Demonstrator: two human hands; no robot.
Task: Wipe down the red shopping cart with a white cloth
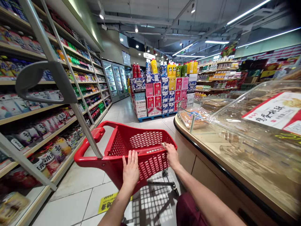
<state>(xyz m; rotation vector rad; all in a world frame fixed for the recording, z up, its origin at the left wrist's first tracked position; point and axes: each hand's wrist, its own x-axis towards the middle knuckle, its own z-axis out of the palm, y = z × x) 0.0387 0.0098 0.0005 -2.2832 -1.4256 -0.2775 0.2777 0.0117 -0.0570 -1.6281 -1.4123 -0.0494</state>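
A red plastic shopping cart (150, 139) with perforated walls stands sideways in front of me, its handle end to the left. The inside of its basket shows no goods. My left hand (131, 171) lies against the near side of the cart, fingers stretched out over the upper edge. At the cart's right end, my right hand (172, 156) is by the rim with its fingers curled together. Something small and pale shows at those fingertips, too small to name. A grey loop handle (44, 83) on a metal post rises at the cart's left.
Drink shelves (70, 75) line the left side. A display counter (199, 147) with clear boxes of baked goods (265, 110) borders the right. Stacked drink cartons (162, 94) stand ahead, glass-door fridges (115, 80) behind left. A yellow wet-floor sticker (107, 202) is on the tiles.
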